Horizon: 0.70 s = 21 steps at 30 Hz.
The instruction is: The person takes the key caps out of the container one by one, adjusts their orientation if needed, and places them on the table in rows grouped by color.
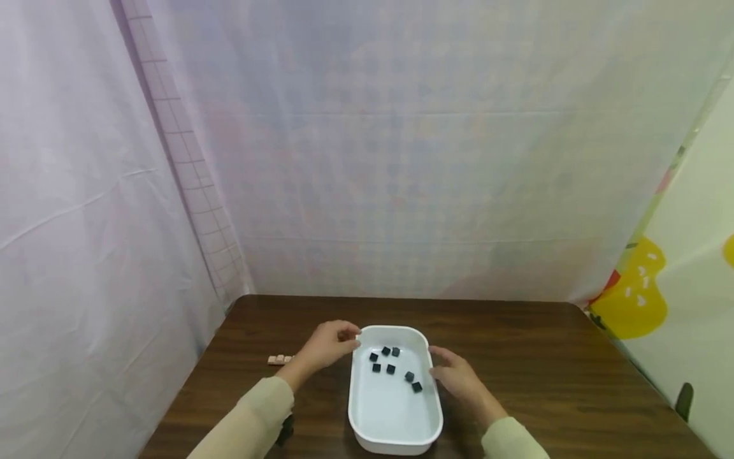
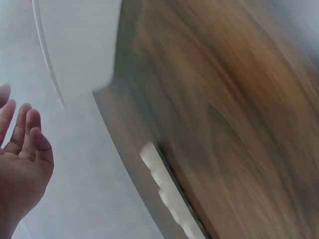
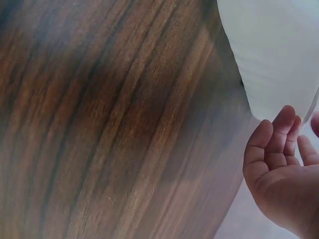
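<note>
A white rectangular tray [image 1: 395, 440] stands on the table, with several small black cubes [image 1: 391, 369] scattered over its far and right parts. Beside the left rim is my left hand [image 1: 328, 347], thumb and forefinger right at the edge. The left wrist view shows this hand [image 2: 25, 159] with loosely bent fingers and nothing between them. Along the right side, my right hand [image 1: 459, 377] has its fingertips close against the rim. In the right wrist view, the right hand [image 3: 281, 169] has relaxed fingers that overlap the tray's outer wall [image 3: 274, 55].
On the brown wooden table [image 1: 545, 376], a short row of pale blocks [image 1: 280, 360] lies left of the tray, partly behind my left wrist. A dark object [image 1: 285, 430] shows beside the left sleeve. Pale curtains [image 1: 401, 191] hang behind and to the left.
</note>
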Available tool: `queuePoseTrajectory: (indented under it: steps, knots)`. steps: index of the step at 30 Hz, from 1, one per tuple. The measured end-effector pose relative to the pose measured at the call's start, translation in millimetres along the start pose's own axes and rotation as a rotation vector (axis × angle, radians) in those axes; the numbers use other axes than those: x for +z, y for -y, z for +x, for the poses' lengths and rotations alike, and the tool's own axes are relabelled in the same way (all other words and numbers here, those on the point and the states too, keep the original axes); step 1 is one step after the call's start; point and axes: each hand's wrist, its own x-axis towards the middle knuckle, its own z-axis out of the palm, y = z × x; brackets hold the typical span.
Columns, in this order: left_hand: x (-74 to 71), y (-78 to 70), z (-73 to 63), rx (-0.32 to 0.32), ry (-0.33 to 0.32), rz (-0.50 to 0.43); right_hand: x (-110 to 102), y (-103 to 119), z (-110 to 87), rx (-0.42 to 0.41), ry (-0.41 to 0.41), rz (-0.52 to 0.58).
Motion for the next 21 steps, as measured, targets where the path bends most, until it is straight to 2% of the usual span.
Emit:
queuePoseTrajectory:
  steps: [7,13,17,21]
  knots:
    - [25.7,-24.6,15.0,0.008,0.127,0.023,-0.3,1.0,-0.2,0.017,-0.001,0.036]
    - [49.4,-32.0,29.5,0.018,0.207,0.083,-1.7,-0.3,-0.1,0.022,-0.008,0.042]
    - [62.6,-33.2,35.3,0.081,0.243,0.104,-1.9,-2.6,-0.4,0.028,-0.003,0.061]
    - [72.6,-34.1,38.9,0.128,0.262,0.173,-1.3,-4.2,-2.1,-0.003,-0.004,0.060]
